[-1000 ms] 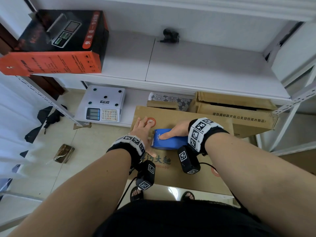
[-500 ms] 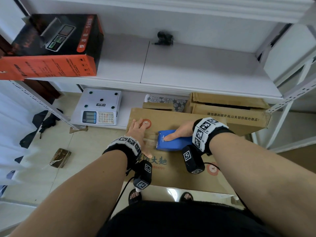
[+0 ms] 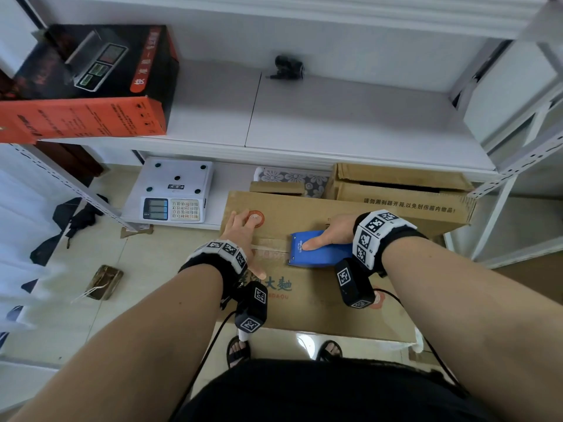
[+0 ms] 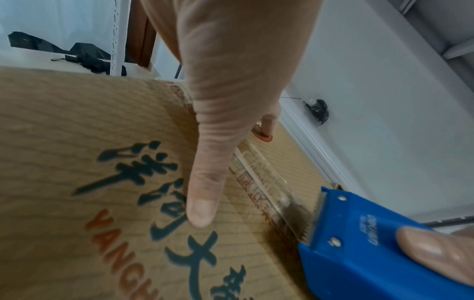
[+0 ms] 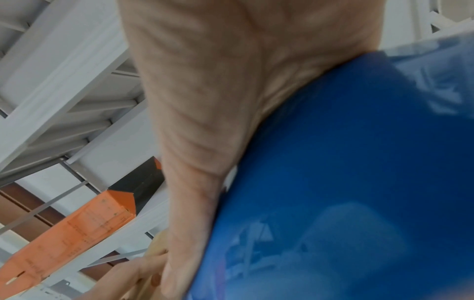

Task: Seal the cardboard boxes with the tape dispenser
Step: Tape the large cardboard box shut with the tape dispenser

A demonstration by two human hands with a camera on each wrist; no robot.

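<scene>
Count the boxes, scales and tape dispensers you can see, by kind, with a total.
Cardboard boxes: 3
Printed scale box: 1
Scales: 1
Tape dispensers: 1
Total: 6

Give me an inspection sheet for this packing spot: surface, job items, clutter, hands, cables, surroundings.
Surface: brown cardboard box top, flaps closed.
Job's things: blue plastic tape dispenser on the centre seam; clear tape strip laid from its toothed blade toward the left hand.
Clutter: nothing seen on the box top.
Grippers: left hand flat, pressing the box; right hand grips the dispenser.
Cables: black wrist-camera cables hang off the box's front edge.
Surroundings: white metal shelving, white digital scale, orange-black carton, open cardboard box.
</scene>
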